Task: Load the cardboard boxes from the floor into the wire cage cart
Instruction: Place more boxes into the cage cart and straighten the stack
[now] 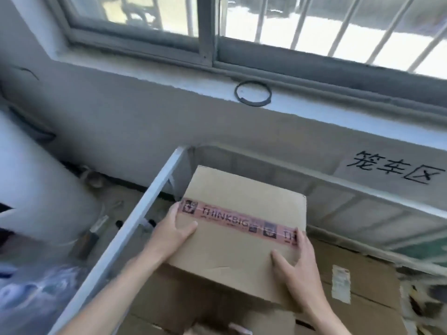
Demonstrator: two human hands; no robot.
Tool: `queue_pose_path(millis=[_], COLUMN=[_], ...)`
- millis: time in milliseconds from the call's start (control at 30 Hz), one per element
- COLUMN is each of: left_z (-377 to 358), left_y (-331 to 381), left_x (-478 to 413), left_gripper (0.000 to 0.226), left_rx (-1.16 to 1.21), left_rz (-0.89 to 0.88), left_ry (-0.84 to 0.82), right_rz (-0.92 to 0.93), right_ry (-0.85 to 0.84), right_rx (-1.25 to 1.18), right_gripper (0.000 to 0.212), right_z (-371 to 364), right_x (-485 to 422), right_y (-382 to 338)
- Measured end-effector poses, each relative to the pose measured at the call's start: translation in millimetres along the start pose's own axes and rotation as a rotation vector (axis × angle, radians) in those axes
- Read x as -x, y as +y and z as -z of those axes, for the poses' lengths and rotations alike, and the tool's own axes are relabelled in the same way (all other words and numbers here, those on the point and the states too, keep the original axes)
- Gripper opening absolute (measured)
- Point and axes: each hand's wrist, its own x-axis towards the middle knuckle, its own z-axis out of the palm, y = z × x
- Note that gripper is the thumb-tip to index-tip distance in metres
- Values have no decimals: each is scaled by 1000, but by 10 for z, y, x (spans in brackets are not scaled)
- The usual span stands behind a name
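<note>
Beneath a barred window (314, 32), a cardboard box (239, 228) with pink tape sits inside the cart (145, 206) rail, over other boxes (362, 274). The left hand (174, 234) grips its left edge, thumb on top, and the right hand (294, 259) clasps its right edge. A dark ring (252, 93) lies on the sill (338, 110).

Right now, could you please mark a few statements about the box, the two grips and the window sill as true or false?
1. The left grip and the right grip both hold the box. True.
2. The tape across the box is blue. False: it is pink.
3. A dark ring lies on the window sill. True.
4. The box sits on the window sill. False: it is below the sill, over other boxes.
</note>
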Motion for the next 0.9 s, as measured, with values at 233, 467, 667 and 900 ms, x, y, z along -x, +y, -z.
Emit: queue_pose_path(millis=[233,467,667,900], left_z=[-64,164,209,177], left_y=[-207,-32,-86,6], left_x=[-149,-848,-1005,-346], left_gripper=[67,75,72,57], left_rx=[-841,-859,-842,-627], left_rz=[-431,-459,-492,-489], left_ry=[240,211,244,206], right_rz=[43,41,31,46], right_ry=[141,233,253,6], right_rx=[165,184,174,82], right_gripper=[81,80,80,78], right_z=[-537,-724,-833,-494], right_x=[-397,-895,-913,-499], right_y=[-312,-616,-603,-563])
